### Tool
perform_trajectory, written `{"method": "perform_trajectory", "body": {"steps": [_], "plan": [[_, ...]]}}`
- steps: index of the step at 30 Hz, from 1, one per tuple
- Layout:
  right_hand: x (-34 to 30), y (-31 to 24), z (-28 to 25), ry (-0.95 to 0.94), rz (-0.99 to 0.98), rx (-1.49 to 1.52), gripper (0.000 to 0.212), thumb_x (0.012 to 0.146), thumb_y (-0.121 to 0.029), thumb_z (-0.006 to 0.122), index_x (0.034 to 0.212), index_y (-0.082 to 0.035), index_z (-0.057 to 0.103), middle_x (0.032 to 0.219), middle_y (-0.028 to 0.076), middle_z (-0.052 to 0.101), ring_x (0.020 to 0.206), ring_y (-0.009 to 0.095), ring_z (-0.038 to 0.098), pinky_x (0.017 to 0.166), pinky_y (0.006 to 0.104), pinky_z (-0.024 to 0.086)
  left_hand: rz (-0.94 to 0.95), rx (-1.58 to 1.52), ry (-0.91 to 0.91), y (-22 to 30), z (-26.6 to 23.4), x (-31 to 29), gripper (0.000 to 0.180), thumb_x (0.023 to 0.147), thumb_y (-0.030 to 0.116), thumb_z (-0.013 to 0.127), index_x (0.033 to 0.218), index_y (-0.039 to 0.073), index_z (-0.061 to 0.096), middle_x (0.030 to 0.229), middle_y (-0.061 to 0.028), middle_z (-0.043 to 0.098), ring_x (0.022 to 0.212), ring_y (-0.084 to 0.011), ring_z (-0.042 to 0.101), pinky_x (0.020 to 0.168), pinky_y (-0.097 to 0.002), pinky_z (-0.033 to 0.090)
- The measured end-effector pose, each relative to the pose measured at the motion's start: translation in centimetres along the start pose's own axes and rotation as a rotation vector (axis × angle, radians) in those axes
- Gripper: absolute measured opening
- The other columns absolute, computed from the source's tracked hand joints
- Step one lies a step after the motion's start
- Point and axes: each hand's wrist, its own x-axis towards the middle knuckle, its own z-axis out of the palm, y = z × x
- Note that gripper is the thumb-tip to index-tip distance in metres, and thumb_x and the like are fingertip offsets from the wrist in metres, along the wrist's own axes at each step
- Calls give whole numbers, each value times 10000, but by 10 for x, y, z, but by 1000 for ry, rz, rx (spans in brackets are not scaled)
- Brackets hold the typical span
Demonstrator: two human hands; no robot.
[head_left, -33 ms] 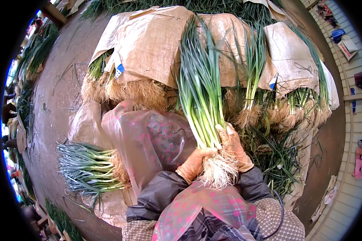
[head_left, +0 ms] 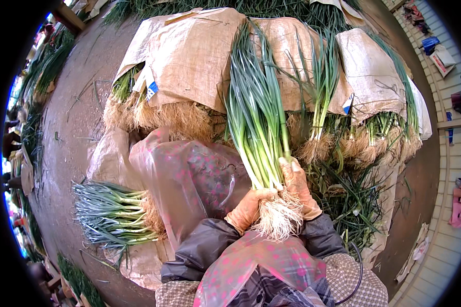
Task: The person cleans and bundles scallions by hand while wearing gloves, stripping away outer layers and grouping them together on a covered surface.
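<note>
A bunch of green onions (head_left: 258,128) stands upright before me, leaves pointing away and pale roots (head_left: 279,217) toward my lap. Around the lower left of its white stems my gloved left hand (head_left: 247,209) is closed, thumb across the front. My gloved right hand (head_left: 298,189) cups the bunch's right side near the roots, its fingers pointing up along the outer stalk. Both gloves are orange-tan and soiled. The fingers behind the stems are hidden. A plastic cover with pink dots (head_left: 194,174) lies over my left leg, beside the bunch.
To the left, another green onion bundle (head_left: 118,212) lies on sacking. Ahead, tan woven sacks (head_left: 189,56) cover a row of onions with dry roots showing. One uncovered clump (head_left: 320,102) leans there. Loose green leaves (head_left: 356,199) are heaped at right, near a pale wall (head_left: 425,256).
My right hand's fingers have shifted slightly rightward and straightened along the bunch's outer stalk. The left hand and the bunch stay nearly in place.
</note>
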Motion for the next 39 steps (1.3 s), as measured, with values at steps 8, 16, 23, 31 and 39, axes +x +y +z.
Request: {"method": "perform_trajectory", "body": {"steps": [8,16,23,31,39], "plan": [[15,-24,-52,-100,357,256,373,1002,-346,479,1177,-48,622,797,-13,595,630,44,515,569,182,430,63,-57,-45,28,21,-29,501,776,178,619,1238,8,523,1059,-123,632,932,-247,621,859,-358,505],[0,13,-6,-315,-414,-741,496,945,-462,472,1301,-126,553,1314,118,552,1224,291,502,1023,425,373,27,27,-6,9,10,-13,513,784,150,623,1265,19,499,1094,-108,607,1001,-228,601,896,-363,497],[74,23,-92,329,-101,-1243,735,857,-701,446,1164,-42,560,1096,144,649,1015,216,614,845,402,467,106,11,-51,9,40,-14,699,695,136,602,1360,5,428,1138,-162,593,1005,-273,593,917,-410,493],[45,-37,-141,225,-138,-393,182,953,-196,584,1061,-92,688,729,36,646,562,108,574,452,239,437,255,-17,-77,18,23,-11,798,665,254,629,1374,-15,383,1149,-202,592,1102,-302,570,967,-450,471],[-24,-36,-94,-112,-586,-766,204,913,-205,621,1091,-162,710,829,-10,703,601,150,633,515,270,521,170,34,-61,19,48,-5,793,690,286,628,1381,-7,371,1222,-207,580,1103,-296,571,962,-434,466]]}}
